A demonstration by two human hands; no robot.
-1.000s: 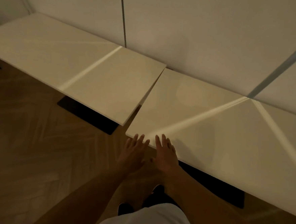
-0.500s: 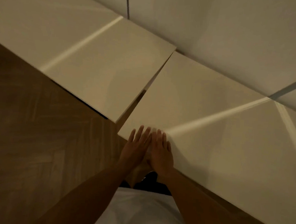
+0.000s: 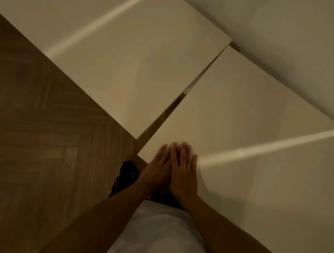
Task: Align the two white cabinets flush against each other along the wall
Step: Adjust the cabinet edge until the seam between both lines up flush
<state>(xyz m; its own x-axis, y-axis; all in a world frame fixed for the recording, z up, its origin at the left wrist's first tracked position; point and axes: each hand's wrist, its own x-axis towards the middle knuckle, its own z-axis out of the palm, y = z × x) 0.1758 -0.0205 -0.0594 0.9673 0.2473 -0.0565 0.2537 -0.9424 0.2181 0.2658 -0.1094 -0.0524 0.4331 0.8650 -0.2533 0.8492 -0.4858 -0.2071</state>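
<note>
Your two hands have closed up on each other over the last second: they sat slightly apart at the front corner of the right cabinet (image 3: 259, 144), and now your right hand (image 3: 182, 173) overlaps your left hand (image 3: 157, 171), both lying flat with straight fingers on that cabinet's top, gripping nothing. You have also leaned in, so the view now looks more steeply down. The wedge-shaped gap (image 3: 162, 122) between the right cabinet and the left cabinet (image 3: 127, 64) is still there, nearly closed by the wall (image 3: 287, 36) and wider toward you, with the right cabinet's front corner sticking out past the left one's. So the cabinets are not yet flush; stacking your hands suggests you are setting up to push that corner in.

Both cabinets run out of frame, their fronts and bases are hidden, and the dim light blurs the rear contact. A dark shoe (image 3: 126, 176) shows on the wooden floor (image 3: 42, 137).
</note>
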